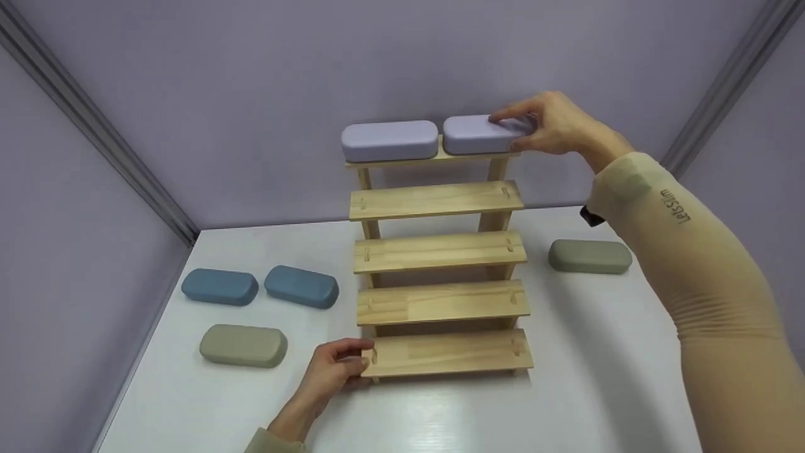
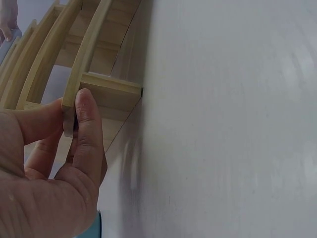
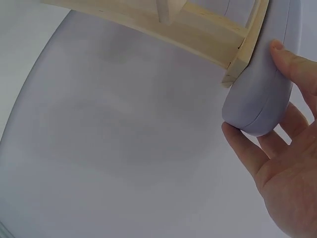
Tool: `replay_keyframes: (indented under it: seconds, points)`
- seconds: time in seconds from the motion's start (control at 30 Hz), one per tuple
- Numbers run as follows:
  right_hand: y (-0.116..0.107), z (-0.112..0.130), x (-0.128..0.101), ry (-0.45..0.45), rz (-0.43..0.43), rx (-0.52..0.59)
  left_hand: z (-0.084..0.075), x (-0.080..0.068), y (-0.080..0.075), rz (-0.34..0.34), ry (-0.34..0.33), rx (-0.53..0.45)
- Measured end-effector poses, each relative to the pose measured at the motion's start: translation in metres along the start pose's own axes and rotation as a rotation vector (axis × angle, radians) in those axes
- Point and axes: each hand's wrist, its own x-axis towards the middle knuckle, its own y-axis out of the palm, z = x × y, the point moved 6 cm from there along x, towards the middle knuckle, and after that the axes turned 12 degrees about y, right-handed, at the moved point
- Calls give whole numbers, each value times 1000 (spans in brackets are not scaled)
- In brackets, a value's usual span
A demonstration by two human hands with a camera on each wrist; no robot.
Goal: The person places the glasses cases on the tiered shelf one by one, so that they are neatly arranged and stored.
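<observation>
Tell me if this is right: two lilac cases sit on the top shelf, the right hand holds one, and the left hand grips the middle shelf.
Not quite. The left hand grips the bottom shelf, not the middle one; the head view shows it. The rest holds: two lilac cases sit on the top shelf, and the right hand holds the right case, beside the left case.

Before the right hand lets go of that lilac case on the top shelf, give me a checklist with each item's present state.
1. Right hand holds the right lilac case: ok, thumb and fingers around its end.
2. Case fully seated on the top shelf: not ok, its right end overhangs the shelf's edge.
3. Left hand steadies the wooden rack: ok, it grips the bottom step's left end.
4. Gap to the left lilac case: cannot tell whether they touch.
5. Lower four steps free: ok, nothing lies on them.
6. Rack feet flat on the table: cannot tell.
</observation>
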Motion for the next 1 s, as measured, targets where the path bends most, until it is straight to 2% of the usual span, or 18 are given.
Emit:
replay_keyframes:
  seconds: [0.5,1.0]
  points:
    - [4,0,4,48,8,30,-2,0,-1,19,1,-32]
    - [7,7,7,22,-5,12,-3,-1,-2,3,-15,-19]
